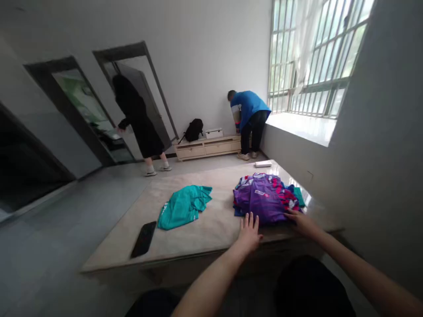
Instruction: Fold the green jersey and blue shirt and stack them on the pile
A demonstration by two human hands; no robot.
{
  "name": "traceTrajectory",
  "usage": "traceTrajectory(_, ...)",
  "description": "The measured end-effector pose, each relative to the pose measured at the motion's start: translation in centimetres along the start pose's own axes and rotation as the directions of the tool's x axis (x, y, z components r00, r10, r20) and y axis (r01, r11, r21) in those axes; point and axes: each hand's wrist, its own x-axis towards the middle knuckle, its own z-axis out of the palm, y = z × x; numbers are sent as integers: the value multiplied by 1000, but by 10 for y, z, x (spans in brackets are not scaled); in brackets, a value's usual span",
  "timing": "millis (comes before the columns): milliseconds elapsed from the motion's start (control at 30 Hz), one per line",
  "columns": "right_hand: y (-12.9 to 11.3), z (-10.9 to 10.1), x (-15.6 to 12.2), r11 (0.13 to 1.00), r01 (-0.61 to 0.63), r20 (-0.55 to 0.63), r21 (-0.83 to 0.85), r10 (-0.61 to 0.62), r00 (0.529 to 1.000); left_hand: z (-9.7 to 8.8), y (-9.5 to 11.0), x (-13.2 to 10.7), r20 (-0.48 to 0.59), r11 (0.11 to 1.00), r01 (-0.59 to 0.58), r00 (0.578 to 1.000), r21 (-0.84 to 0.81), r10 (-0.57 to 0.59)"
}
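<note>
my left hand is open with the fingers spread, palm down at the near edge of the pile of purple shirts, and my right hand lies flat and open on the pile's near right corner. neither seems to be gripping anything, though i can't quite tell how firmly the left touches the cloth. the pile sits on the table, with a crumpled teal shirt to its left and a black phone nearer the table's left edge. a white packet lies at the far end. beyond, a person in a blue shirt bends by a low cabinet holding a black backpack and a white box, and a person in black stands at a doorway.
</note>
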Motion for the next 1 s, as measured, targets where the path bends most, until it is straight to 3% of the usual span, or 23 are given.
traceTrajectory(100, 3, 2, -7, 999, -35, -150, 34, 40, 988, -1, -48, -44, -53, 1000, -22, 998, -10, 21)
traceTrajectory(200, -20, -5, 5, 994, -15, -256, 111, 43, 966, -20, -123, -80, -102, 971, 238, 966, -8, -238)
traceTrajectory(300, -79, -6, 23, 956, 56, -237, 288, 14, 971, -42, -201, -112, -163, 816, 577, 804, -19, -572)
traceTrajectory(400, -149, 15, 32, 846, 99, -117, 525, -44, 992, -45, -244, -135, -198, 713, 699, 692, -56, -694)
traceTrajectory(467, -185, 34, 32, 778, 111, 28, 619, -163, 986, -38, -249, -139, -216, 685, 724, 657, -87, -722)
traceTrajectory(567, -215, 57, 36, 737, 102, 219, 668, -326, 920, -31, -243, -134, -233, 683, 718, 647, -138, -726)
traceTrajectory(667, -222, 71, 46, 809, 54, 320, 585, -291, 901, -36, -238, -133, -226, 704, 680, 667, -207, -710)
traceTrajectory(733, -226, 80, 55, 821, -3, 362, 571, -248, 899, -46, -237, -137, -224, 702, 661, 666, -265, -711)
traceTrajectory(867, -244, 97, 62, 740, -122, 411, 662, -222, 884, -76, -228, -140, -240, 668, 631, 631, -395, -738)
traceTrajectory(933, -255, 100, 60, 710, -181, 443, 681, -202, 873, -95, -214, -132, -257, 664, 592, 627, -458, -736)
traceTrajectory(1000, -260, 98, 58, 663, -262, 480, 702, -169, 861, -112, -188, -123, -271, 687, 513, 663, -514, -698)
